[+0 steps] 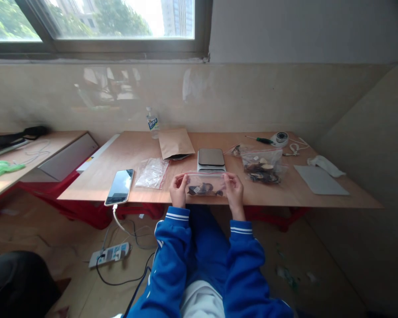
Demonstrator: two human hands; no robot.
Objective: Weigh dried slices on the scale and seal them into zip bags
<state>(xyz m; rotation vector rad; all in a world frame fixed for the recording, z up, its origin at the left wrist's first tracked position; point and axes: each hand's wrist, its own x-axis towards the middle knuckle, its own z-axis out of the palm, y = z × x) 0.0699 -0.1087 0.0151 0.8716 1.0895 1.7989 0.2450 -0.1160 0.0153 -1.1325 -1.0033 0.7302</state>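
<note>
A small clear zip bag (206,184) holding dark pieces is gripped at both ends above the near edge of the wooden table (318,201). The left hand (178,191) is closed on the bag's left end and the right hand (234,191) is closed on its right end; the hands are held apart, with the bag stretched between them. Blue sleeves with white stripes are seen on both forearms.

Just behind the bag, a small scale (211,160) with a bare platform is placed on the table. To the right of the scale, a larger clear bag (261,166) with dark dried pieces is noted. To the left, an empty-looking clear bag (152,172) lies flat, and a phone (120,187) is laid beside it, with a white cable running down to a power strip (109,254) on the floor. A brown paper envelope (175,142) and a bottle (152,122) are located at the back of the table. A screwdriver (260,140), a round white device (280,139) and a grey pad (320,179) are recorded on the right side.
</note>
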